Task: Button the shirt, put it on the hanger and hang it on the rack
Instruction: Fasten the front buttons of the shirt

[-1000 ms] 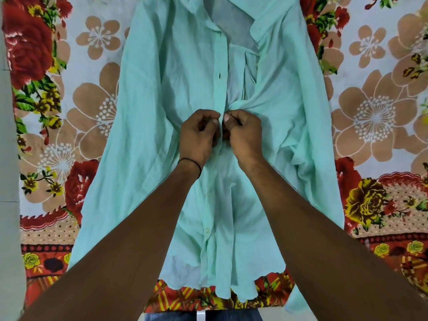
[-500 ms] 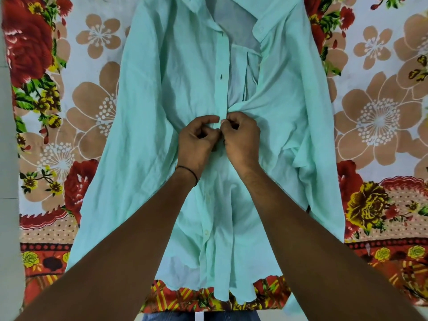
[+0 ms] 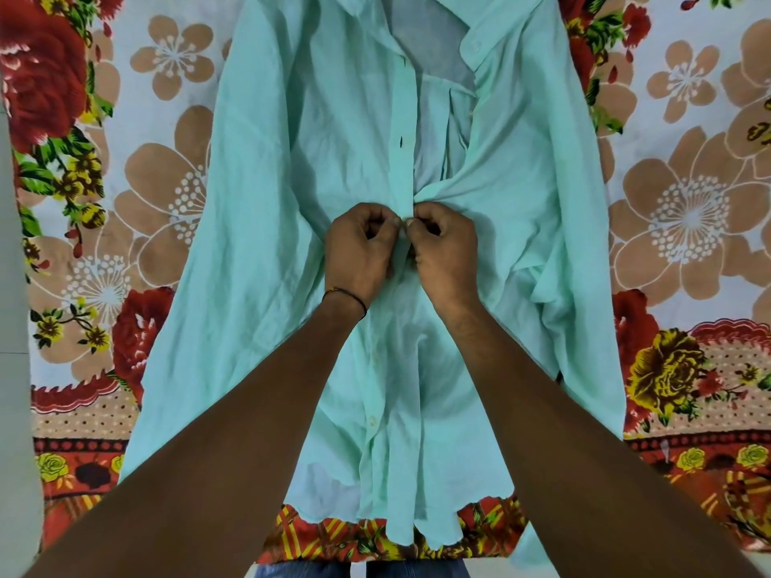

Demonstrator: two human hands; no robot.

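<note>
Mint-green shirt (image 3: 292, 181), placket (image 3: 404, 160) in the pinch of left hand (image 3: 361, 252) and right hand (image 3: 446, 252)

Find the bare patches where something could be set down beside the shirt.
Bare floral sheet lies left of the shirt and right of it. The middle is crowded: left hand and right hand pinch the shirt front.

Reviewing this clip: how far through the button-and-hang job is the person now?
Done: below the hands the shirt front looks closed, a lower button apparently fastened. In hand: the left hand and right hand pinch the placket at mid-chest, apparently working one button. Left: above them the front gapes, with an empty buttonhole showing. No hanger or rack is in view.
</note>
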